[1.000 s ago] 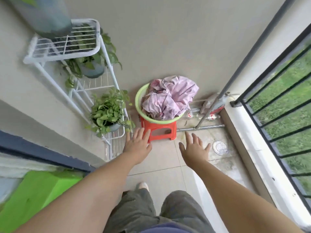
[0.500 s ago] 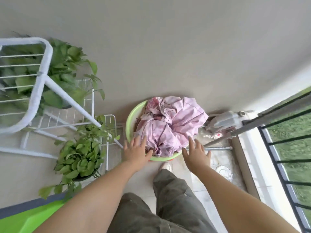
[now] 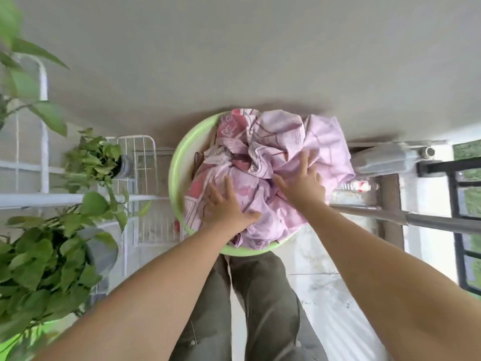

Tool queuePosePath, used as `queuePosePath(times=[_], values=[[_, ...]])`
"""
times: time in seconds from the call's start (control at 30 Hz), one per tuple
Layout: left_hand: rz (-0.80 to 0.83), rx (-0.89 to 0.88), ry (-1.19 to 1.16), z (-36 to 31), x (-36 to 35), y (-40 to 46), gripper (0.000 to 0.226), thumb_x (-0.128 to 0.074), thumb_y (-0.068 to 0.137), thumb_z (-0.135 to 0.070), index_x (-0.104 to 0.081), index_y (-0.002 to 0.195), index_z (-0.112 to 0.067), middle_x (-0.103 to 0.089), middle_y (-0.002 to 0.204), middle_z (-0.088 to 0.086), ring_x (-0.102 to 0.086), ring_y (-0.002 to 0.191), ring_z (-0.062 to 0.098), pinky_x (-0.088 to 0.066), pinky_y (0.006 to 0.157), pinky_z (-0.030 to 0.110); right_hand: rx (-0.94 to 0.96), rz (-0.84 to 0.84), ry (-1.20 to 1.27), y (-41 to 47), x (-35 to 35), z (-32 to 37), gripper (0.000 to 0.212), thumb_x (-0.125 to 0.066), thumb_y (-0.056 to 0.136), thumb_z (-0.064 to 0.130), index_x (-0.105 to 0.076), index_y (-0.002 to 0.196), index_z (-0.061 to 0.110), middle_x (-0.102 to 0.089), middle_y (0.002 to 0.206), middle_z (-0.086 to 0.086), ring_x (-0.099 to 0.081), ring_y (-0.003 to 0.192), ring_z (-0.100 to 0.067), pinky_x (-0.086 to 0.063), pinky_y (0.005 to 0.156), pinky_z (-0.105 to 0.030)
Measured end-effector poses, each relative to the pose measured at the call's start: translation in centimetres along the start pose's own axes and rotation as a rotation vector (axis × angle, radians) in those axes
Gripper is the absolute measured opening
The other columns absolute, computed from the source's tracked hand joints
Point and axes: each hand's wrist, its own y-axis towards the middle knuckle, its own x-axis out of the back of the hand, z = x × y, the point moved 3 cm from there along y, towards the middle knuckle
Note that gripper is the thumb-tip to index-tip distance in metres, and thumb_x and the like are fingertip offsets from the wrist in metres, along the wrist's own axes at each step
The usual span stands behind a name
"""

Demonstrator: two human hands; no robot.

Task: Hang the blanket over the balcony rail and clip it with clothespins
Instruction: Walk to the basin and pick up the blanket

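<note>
The green basin [image 3: 179,162] sits hard against the plain wall [image 3: 234,61], so there is no room behind it. To its left the white wire plant rack [image 3: 140,178] stands just beside the rim, with leafy potted plants [image 3: 44,259] crowding that side. To its right a grey metal pole [image 3: 416,218] slants across low and near, with the dark balcony rail [image 3: 458,209] beyond it at the frame's edge. The open floor is the pale tiled strip [image 3: 320,277] near the person's legs [image 3: 260,303], between the basin and the rail.

The blanket [image 3: 283,142], pink and lilac, lies crumpled in a heap in the basin, spilling over the right rim.

Both arms reach forward and down. The left hand [image 3: 226,204] lies palm down on the blanket's near left part, fingers spread and straight, thumb out to the right, pressing the cloth rather than gripping it. The right hand [image 3: 303,181] rests on the heap's right middle, fingers stretched forward and splayed, flat on the fabric, no fold pinched that I can see. The two hands are apart, with a ridge of cloth between them.
</note>
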Motion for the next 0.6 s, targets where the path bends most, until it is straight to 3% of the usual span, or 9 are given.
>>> queuePosePath(times=[0.07,0.17,0.27,0.37,0.47,0.6], values=[[-0.046,-0.013,-0.029,0.1,-1.3,1.4,0.123,-0.064,0.068,-0.065,0.026,0.142,-0.027,0.016,0.156,0.016,0.003,0.144,0.041,-0.016,0.114,0.057,-0.024,0.036,0.050,1.7,-2.4,1.9,0.098,-0.047,0.077,0.069,-0.001,0.148,0.020,-0.024,0.149,-0.021,-0.029,0.135,-0.039,-0.033,0.106,-0.053],[-0.208,-0.059,-0.054,1.3,-1.6,3.1,0.112,-0.067,0.074,-0.050,0.014,0.146,-0.024,-0.024,0.149,0.019,-0.034,0.133,0.037,-0.039,0.103,0.048,-0.190,0.077,0.156,4.4,-4.4,3.5,0.096,-0.050,0.076,0.067,-0.016,0.146,0.012,-0.025,0.148,-0.017,-0.023,0.137,-0.035,-0.023,0.110,-0.053],[-0.269,-0.137,-0.200,2.8,-0.7,4.0,0.092,-0.065,0.080,-0.027,-0.004,0.148,-0.023,-0.040,0.143,0.012,-0.043,0.128,0.032,-0.042,0.100,0.043,-0.200,0.062,0.252,6.5,-3.5,3.4,0.063,-0.049,0.086,0.042,-0.030,0.141,0.019,-0.040,0.142,-0.012,-0.036,0.132,-0.032,-0.029,0.106,-0.046],[-0.282,-0.175,-0.369,3.9,1.1,3.4,0.067,-0.058,0.082,-0.017,-0.030,0.142,-0.023,-0.056,0.132,0.005,-0.053,0.122,0.027,-0.044,0.100,0.036,-0.104,0.015,0.345,6.1,-0.9,3.4,0.042,-0.043,0.091,0.022,-0.043,0.131,0.012,-0.052,0.133,-0.017,-0.049,0.121,-0.035,-0.038,0.095,-0.037],[-0.326,-0.159,-0.498,4.0,3.6,0.1,0.052,-0.055,0.083,-0.007,-0.046,0.134,-0.018,-0.062,0.123,0.004,-0.058,0.114,0.024,-0.042,0.092,0.026,-0.113,-0.035,0.534,2.7,2.0,3.4,0.037,-0.044,0.088,0.019,-0.052,0.122,0.005,-0.060,0.116,-0.017,-0.056,0.102,-0.030,-0.037,0.078,-0.030],[-0.376,-0.205,-0.536,2.8,8.1,-6.6,0.053,-0.052,0.083,0.000,-0.049,0.132,-0.019,-0.060,0.114,-0.005,-0.056,0.105,0.016,-0.042,0.087,0.025,-0.146,-0.033,0.774,-3.5,6.8,3.5,0.040,-0.042,0.077,0.029,-0.060,0.107,0.010,-0.059,0.089,-0.008,-0.050,0.071,-0.019,-0.037,0.060,-0.026]])
